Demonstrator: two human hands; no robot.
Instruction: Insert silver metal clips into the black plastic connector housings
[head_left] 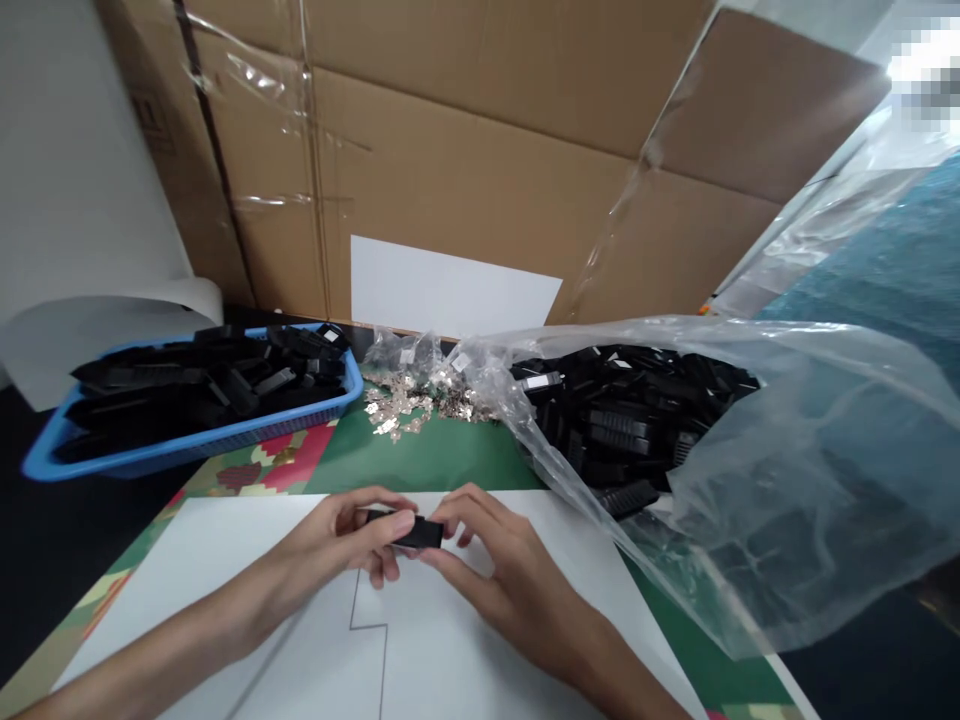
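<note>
Fingers [393, 526] of both hands [334, 532] [510, 565] closed on a black piece [427, 535] over white paper [457, 655], cardboard [465, 180] behind.

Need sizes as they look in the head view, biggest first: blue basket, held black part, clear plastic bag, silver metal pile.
1. Clear plastic bag
2. Blue basket
3. Silver metal pile
4. Held black part, smallest despite looking nearer the camera
</note>
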